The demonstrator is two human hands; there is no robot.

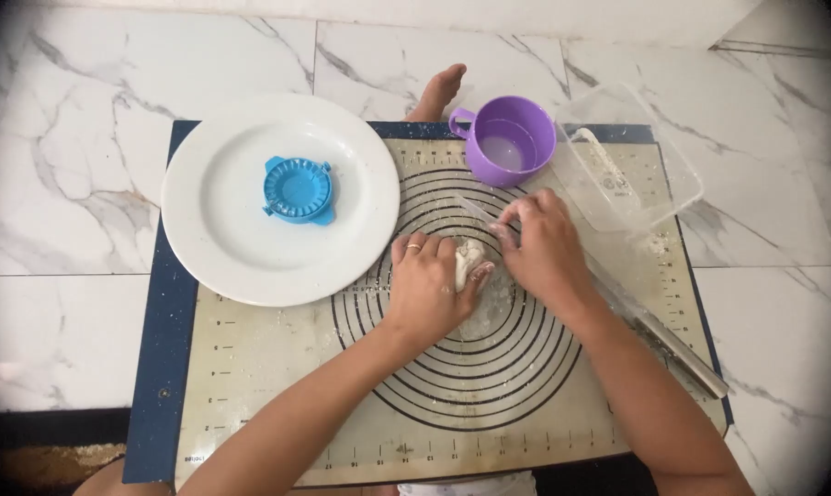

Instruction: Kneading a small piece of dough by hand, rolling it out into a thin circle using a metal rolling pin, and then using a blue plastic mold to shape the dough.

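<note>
A small lump of pale dough (469, 262) lies near the middle of a baking mat (277, 404) printed with black rings. My left hand (429, 285), with a ring on one finger, is curled around the dough from the left. My right hand (544, 248) presses against it from the right, its fingers dusted with flour. Both hands rest low on the mat.
A white plate (222, 248) with a blue round dumpling press (298, 190) sits at the mat's left. A purple cup (509, 140) of water and a clear plastic box (631, 161) stand at the back. A metal rolling pin (682, 354) lies along the right. A bare foot (438, 92) shows beyond the mat.
</note>
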